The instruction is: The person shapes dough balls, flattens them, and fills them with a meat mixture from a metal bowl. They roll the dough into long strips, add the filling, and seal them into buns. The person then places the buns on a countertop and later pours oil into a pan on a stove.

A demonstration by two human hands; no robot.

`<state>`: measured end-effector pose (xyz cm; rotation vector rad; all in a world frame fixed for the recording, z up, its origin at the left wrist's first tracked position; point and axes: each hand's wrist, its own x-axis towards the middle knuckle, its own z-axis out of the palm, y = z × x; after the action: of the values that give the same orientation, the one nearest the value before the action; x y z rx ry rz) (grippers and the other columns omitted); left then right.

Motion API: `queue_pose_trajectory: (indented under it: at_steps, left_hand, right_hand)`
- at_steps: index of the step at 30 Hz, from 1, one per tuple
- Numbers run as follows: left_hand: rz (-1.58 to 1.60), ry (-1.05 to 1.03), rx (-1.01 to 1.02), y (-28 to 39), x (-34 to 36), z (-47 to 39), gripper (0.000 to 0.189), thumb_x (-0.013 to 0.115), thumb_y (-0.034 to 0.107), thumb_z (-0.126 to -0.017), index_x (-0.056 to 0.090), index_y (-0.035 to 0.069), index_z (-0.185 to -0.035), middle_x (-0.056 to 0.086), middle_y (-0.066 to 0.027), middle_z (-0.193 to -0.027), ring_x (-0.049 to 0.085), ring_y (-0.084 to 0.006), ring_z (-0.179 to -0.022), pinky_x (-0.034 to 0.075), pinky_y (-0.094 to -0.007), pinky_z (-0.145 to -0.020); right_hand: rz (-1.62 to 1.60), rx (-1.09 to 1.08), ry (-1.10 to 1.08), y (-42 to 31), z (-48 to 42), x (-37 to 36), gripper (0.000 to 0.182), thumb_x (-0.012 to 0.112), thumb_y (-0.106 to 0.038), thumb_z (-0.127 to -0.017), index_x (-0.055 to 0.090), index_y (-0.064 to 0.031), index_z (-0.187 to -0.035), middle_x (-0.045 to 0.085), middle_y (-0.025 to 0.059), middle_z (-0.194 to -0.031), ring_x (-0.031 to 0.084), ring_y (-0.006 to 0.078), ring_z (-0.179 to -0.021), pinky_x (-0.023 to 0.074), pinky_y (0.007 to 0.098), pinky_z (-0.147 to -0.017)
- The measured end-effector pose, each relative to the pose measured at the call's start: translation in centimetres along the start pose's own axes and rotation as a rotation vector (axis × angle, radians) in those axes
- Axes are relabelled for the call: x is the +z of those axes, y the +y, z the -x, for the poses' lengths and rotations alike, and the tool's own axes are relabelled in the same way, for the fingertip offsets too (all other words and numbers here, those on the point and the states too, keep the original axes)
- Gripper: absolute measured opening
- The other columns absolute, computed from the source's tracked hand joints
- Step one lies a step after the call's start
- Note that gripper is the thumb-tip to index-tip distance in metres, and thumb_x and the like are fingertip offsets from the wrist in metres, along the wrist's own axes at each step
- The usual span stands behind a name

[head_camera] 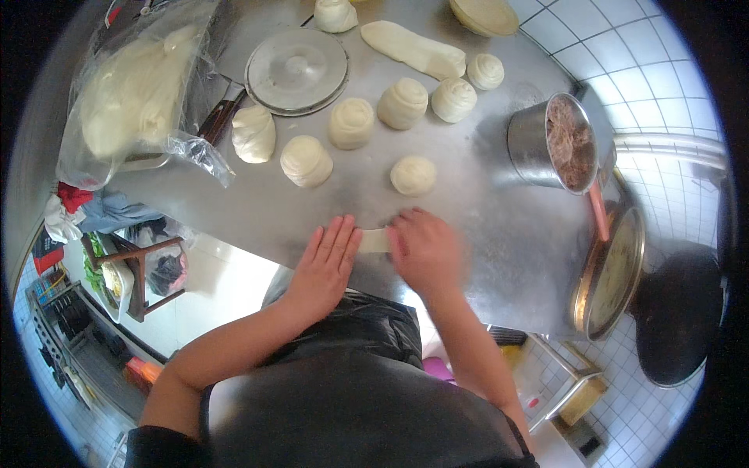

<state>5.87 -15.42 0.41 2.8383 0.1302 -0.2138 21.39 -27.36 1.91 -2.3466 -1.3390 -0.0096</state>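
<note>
Between my hands a short pale band shows on the steel worktop; whether it is dough or a rolling pin I cannot tell. My left hand lies flat, fingers pointing forward, against its left end. At the other end is my right hand, blurred, with its fingers bent over and hiding that end. Just ahead sits a small coiled dough piece. Several more dough rolls stand beyond, among them one at the left and a rounder one. A long flattened dough piece lies farther back.
A round metal lid lies behind the rolls. Left of it are a wooden-handled blade and plastic-covered dough. At right, a metal pot holds a brownish mixture, near a round pan. The worktop's edge is close to me.
</note>
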Motion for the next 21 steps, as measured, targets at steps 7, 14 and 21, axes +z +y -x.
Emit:
queue_pose_trajectory:
  at_steps: [7, 14, 21]
  left_hand:
    - [0.179, -0.046, -0.188, -0.4, -2.7, 1.2, 0.072, 0.058, 0.014, -0.079, 0.025, -0.006, -0.14, 0.015, -0.0243, -0.149, 0.016, -0.0388, -0.139, 0.016, -0.051, -0.111]
    - [0.333, -0.026, -0.204, -1.1, -5.4, 1.6, 0.09, 0.072, 0.019, -0.071, 0.02, -0.006, -0.14, 0.015, -0.0267, -0.148, 0.015, -0.0419, -0.138, 0.016, -0.0518, -0.111]
    - [0.401, 0.089, -0.25, -1.5, -5.3, 2.5, 0.074, 0.067, 0.017, -0.076, 0.03, -0.005, -0.136, 0.024, -0.0244, -0.145, 0.022, -0.0403, -0.136, 0.019, -0.0485, -0.111]
  right_hand:
    - [-0.123, -0.02, 0.073, -1.6, 0.2, -2.0, 0.031, 0.07, -0.027, -0.076, 0.063, -0.0069, -0.098, 0.061, 0.0104, -0.112, 0.055, 0.0286, -0.111, 0.0394, 0.0461, -0.097]
    - [-0.25, -0.154, -0.134, -0.6, -0.2, 0.9, 0.03, 0.076, -0.021, -0.07, 0.065, -0.0069, -0.094, 0.064, 0.009, -0.105, 0.061, 0.0283, -0.099, 0.0489, 0.0395, -0.084]
    - [-0.403, -0.176, 0.011, -1.5, 1.0, -0.3, 0.049, 0.073, -0.036, -0.073, 0.061, -0.0049, -0.109, 0.061, 0.0148, -0.113, 0.055, 0.0348, -0.109, 0.0382, 0.0461, -0.097]
